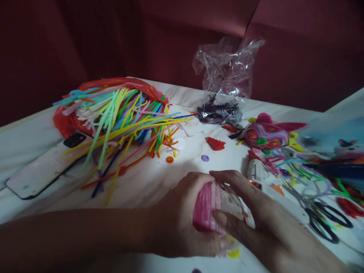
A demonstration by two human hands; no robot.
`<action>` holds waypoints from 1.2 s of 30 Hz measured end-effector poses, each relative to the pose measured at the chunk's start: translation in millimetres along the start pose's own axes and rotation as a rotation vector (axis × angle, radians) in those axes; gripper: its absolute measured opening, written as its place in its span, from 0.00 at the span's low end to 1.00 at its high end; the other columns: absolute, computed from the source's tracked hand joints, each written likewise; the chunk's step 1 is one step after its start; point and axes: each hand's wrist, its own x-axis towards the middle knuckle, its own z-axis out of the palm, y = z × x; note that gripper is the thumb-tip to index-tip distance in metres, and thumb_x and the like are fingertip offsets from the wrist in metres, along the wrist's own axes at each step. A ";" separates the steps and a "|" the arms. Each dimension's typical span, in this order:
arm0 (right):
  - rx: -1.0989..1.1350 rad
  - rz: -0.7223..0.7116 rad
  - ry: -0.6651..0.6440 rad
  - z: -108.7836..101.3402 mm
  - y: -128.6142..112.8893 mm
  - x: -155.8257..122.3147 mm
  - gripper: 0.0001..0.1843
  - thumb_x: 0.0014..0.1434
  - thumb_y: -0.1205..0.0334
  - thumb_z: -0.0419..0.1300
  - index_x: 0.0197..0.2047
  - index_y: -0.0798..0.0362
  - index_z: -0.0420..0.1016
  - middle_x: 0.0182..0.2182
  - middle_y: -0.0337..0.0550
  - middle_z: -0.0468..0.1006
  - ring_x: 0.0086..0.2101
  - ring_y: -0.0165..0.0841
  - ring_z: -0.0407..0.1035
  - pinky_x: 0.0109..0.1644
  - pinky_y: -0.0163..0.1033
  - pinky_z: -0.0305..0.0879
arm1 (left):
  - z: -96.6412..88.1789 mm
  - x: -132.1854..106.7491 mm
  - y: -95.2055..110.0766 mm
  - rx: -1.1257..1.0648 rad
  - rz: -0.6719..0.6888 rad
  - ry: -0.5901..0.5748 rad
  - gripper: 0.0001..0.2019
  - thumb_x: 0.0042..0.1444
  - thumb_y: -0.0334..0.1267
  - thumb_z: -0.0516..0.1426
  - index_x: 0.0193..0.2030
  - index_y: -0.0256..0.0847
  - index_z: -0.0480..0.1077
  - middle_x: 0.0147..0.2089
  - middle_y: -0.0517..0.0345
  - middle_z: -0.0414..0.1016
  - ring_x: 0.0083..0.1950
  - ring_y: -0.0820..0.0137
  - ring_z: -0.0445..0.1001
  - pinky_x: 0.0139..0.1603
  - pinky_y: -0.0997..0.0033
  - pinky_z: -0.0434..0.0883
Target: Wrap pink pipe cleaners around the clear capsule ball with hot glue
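Both hands are around a clear, rounded plastic piece, perhaps part of a bottle, whose left side is covered with rows of pink pipe cleaners (204, 206). My left hand (182, 218) wraps the pink side, its fingers curled around it. Over the clear side lies my right hand (256, 223); its thumb presses on the edge of the pink rows and its index finger reaches over the top. Yellow fuzzy material (233, 253) shows beneath the piece. A white glue gun (256, 172) with a small orange light lies just beyond my right hand.
A red bag (61, 123) spills many coloured pipe cleaners (125, 121) across the left, partly over a phone (40, 170). At the back stands a clear plastic bag (227, 76). Rightward are a pipe-cleaner-covered figure (267, 132), scissors (315, 212) and loose scraps. Small discs (205, 158) lie mid-table.
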 end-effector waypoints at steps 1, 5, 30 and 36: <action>0.037 -0.032 -0.031 -1.2 -0.4 0.7 0.17 0.70 0.54 0.54 0.58 0.51 0.63 0.44 0.42 0.64 0.42 0.37 0.66 0.43 0.33 0.71 | 1.3 -0.4 -1.4 0.003 0.013 0.013 0.36 0.40 0.44 0.64 0.56 0.32 0.58 0.52 0.39 0.67 0.49 0.54 0.69 0.52 0.48 0.68; 0.149 -0.065 -0.099 -4.2 1.1 2.6 0.11 0.72 0.57 0.50 0.56 0.49 0.60 0.46 0.36 0.63 0.42 0.30 0.65 0.45 0.30 0.68 | 6.1 -1.3 -12.9 0.046 0.107 0.077 0.34 0.39 0.45 0.64 0.53 0.38 0.60 0.48 0.47 0.69 0.45 0.59 0.70 0.48 0.53 0.69; 0.795 0.069 0.010 11.7 26.2 -19.2 0.18 0.78 0.44 0.52 0.61 0.47 0.58 0.56 0.43 0.54 0.54 0.36 0.55 0.52 0.29 0.67 | -44.6 26.9 -25.6 -0.390 -0.154 0.003 0.30 0.40 0.45 0.64 0.51 0.38 0.65 0.45 0.52 0.72 0.47 0.58 0.70 0.45 0.61 0.68; -0.286 -0.061 -0.013 -31.6 84.9 -30.9 0.22 0.74 0.49 0.42 0.59 0.53 0.64 0.50 0.43 0.62 0.45 0.39 0.65 0.43 0.36 0.73 | -57.3 31.0 -24.9 -0.307 -0.148 -0.108 0.29 0.37 0.43 0.64 0.50 0.40 0.69 0.45 0.55 0.71 0.48 0.59 0.68 0.46 0.65 0.66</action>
